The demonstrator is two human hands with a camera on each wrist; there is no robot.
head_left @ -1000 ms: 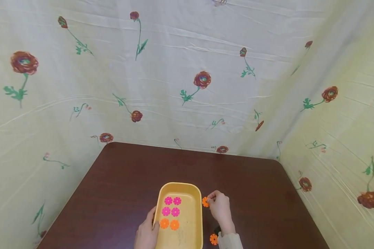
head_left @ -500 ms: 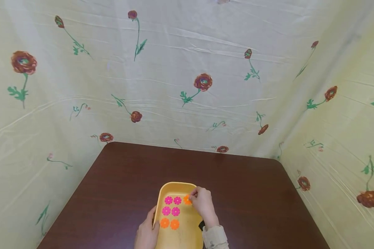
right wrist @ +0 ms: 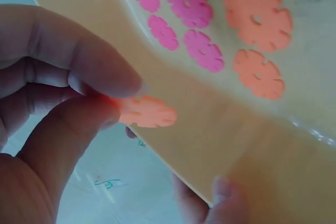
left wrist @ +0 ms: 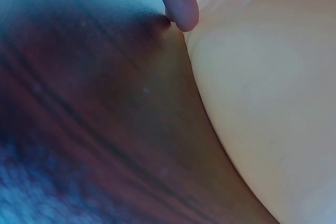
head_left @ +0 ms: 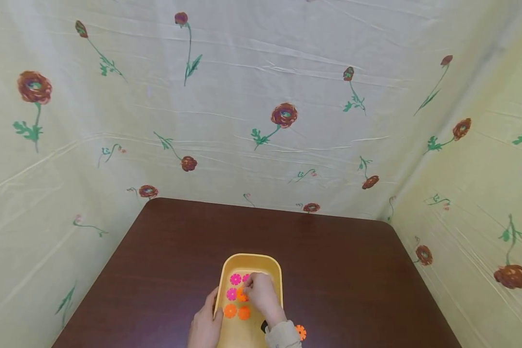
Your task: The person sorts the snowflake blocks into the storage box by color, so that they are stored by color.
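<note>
The right hand [head_left: 261, 293] hovered over the yellow tray [head_left: 272, 270], which sat near the front edge of the table [head_left: 339, 270], thumb and fingers pinching an orange flower disc [right wrist: 146, 111] above the discs already lying inside. It hid part of the pink discs [right wrist: 189, 1]; two more orange discs [head_left: 237, 312] lay in a row nearer the person. The left hand [head_left: 205, 325] gripped the tray's left rim (its wrist view was blurred, showing only one fingertip [left wrist: 181, 3] at the edge). Another orange disc [head_left: 300, 332] lay on the table right of the tray, partly hidden by the sleeve [head_left: 282, 337].
</note>
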